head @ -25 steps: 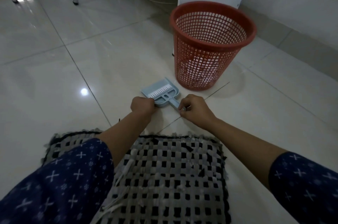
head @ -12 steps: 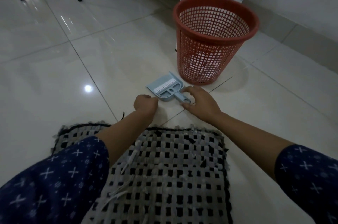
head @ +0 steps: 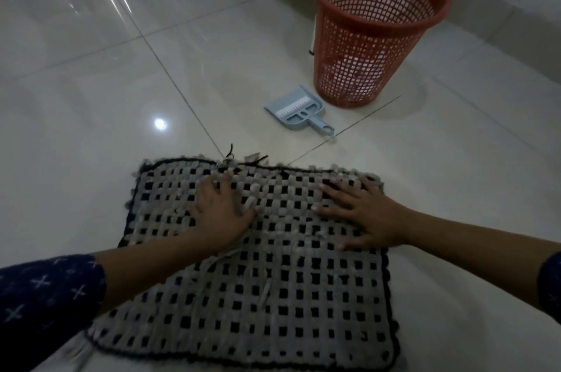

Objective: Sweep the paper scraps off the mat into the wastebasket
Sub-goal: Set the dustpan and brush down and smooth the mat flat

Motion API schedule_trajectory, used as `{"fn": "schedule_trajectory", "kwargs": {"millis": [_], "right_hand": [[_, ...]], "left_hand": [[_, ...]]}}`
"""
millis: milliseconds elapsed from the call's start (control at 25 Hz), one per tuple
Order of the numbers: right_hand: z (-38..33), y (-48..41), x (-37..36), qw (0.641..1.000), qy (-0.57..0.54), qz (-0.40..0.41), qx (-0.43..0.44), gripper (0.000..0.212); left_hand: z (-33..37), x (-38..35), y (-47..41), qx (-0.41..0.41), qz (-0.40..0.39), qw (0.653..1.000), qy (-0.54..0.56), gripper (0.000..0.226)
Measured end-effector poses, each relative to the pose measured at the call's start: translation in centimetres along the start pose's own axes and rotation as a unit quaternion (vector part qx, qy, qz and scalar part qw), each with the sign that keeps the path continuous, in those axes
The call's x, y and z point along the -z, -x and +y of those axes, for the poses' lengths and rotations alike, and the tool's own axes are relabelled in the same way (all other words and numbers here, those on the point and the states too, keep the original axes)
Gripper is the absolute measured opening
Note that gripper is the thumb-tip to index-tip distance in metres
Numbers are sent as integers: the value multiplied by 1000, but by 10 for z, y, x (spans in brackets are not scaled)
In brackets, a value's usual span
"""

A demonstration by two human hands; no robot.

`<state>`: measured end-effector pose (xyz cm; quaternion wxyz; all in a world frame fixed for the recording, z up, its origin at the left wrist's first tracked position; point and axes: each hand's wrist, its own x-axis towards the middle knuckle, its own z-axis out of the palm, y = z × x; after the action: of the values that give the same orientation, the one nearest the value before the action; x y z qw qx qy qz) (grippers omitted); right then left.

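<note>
Currently, both hands lie flat and spread on the woven mat (head: 243,280), palms down, holding nothing. The left hand (head: 220,214) presses the mat left of centre frame; the right hand (head: 364,214) presses it right of centre, fingers fanned toward the far edge. This flat placement appears intended to pin or smooth the mat, or to feel for scraps caught in the weave. No paper scraps can be told apart from the pale strips of the mat; only loose threads show at its far edge.

The small blue dustpan (head: 299,112) rests on the tiled floor (head: 91,83) above centre, apart from both hands, its handle pointing toward the lower right. The red wastebasket (head: 376,31) stands upright at upper right, just beyond the dustpan, probably so that emptying needs only a short carry. Pale material shows through its mesh near the bottom.
</note>
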<state>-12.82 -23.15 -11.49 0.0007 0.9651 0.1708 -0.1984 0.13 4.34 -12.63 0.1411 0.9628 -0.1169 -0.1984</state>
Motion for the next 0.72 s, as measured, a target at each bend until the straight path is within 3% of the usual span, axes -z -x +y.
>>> {"fn": "schedule_trajectory", "kwargs": {"millis": [160,400,720], "right_hand": [[-18,-4,-18,999,-12,-3,-48,70],[-58,-54,-3,993,-61,25,-93,70],[-129,-182,34,981,-126,77,-122,76]], "left_hand": [[-13,-1,2,30,-115,993,-30,118],[-39,37,-42,30,-119,990,-73,132],[-84,101,-136,185,-85,978,-47,105]]}}
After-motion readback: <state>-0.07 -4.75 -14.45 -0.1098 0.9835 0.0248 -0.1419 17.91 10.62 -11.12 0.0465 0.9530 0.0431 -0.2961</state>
